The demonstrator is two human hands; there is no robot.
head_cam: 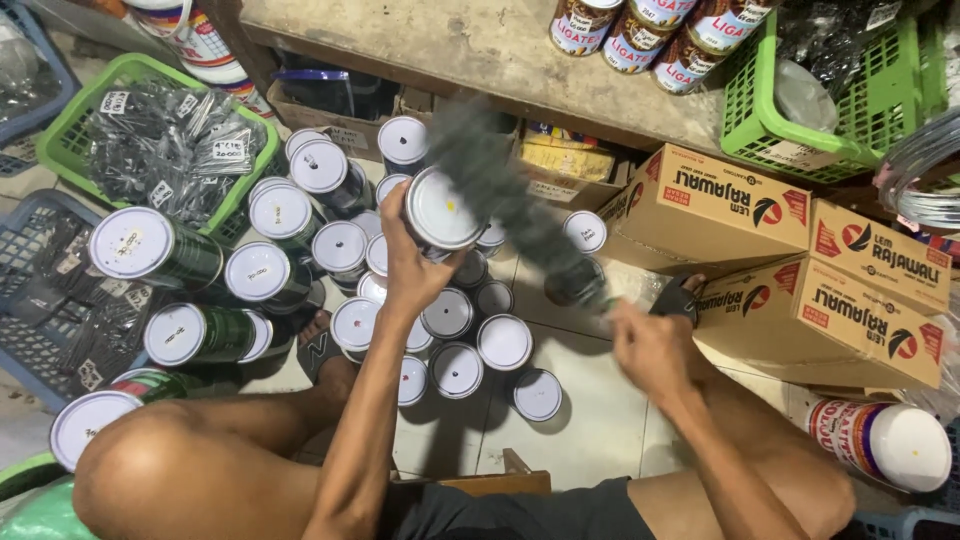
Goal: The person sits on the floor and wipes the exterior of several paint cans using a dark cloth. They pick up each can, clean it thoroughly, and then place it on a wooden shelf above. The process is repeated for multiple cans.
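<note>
Above the crowded floor tins, left hand (pixel 412 262) clamps a round white-lidded metal can (pixel 442 210); right hand (pixel 650 345) grips a dark blurred duster (pixel 500 190) (motion-smeared) beside brown cardboard boxes (pixel 800 270), bare tile (pixel 590 400) between.

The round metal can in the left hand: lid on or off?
On: a flat white lid covers the raised can's top, gripped by the left hand.

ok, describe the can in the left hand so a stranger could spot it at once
Start at the cluster of white-lidded cans standing on the tiled floor below the concrete shelf. Above its middle, the left hand holds one can off the floor, lid toward the camera. It alone is lifted, with a blurred dark duster from the right hand crossing it.
</note>
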